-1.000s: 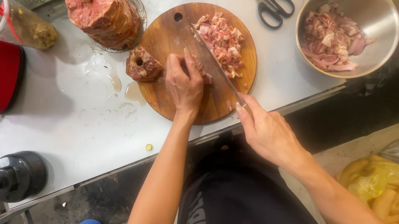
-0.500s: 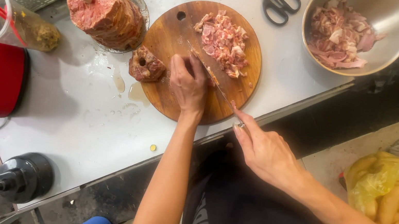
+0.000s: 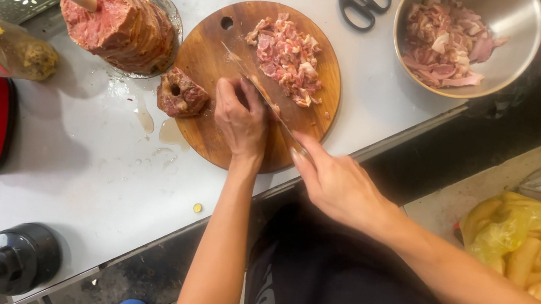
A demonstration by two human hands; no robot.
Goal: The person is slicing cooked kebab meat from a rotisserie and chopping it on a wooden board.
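The right hand [image 3: 340, 183] is tight on the knife [image 3: 267, 99]; the left hand [image 3: 240, 116] presses meat under the blade on the board [image 3: 208, 66].

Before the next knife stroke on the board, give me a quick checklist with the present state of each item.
1. Right hand grips the knife: ok.
2. Left hand presses the meat under the blade: ok, though that meat is hidden.
3. Left fingers clear of the edge: cannot tell, they sit right beside the blade.
4. Cutting board lies flat on the counter: ok.
5. Chopped meat pile is clear of the blade: ok.
6. Round meat slice sits at the board's left edge, overhanging it: not ok.
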